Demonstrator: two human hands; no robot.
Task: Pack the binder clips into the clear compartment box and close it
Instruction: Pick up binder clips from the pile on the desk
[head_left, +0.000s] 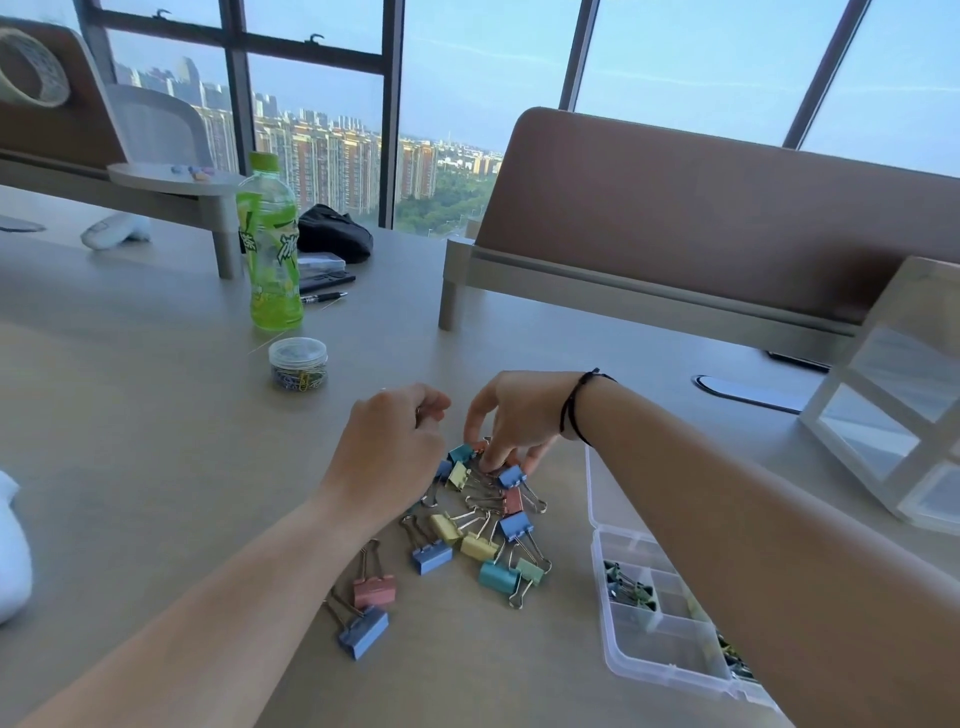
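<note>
Binder clips (467, 525) lie in a loose pastel heap on the desk (156, 441) between my arms, none of this pile packed yet. My left hand (389, 457) sits curled at the heap's left edge; whether it holds a clip I cannot tell. My right hand (514, 421) reaches down with fingertips pinching at the clips on the far side. Further right, the clear compartment box (660, 639) lies open, some dark clips already inside. I judge I'm mid-gathering; next, lift a clip and carry it across.
</note>
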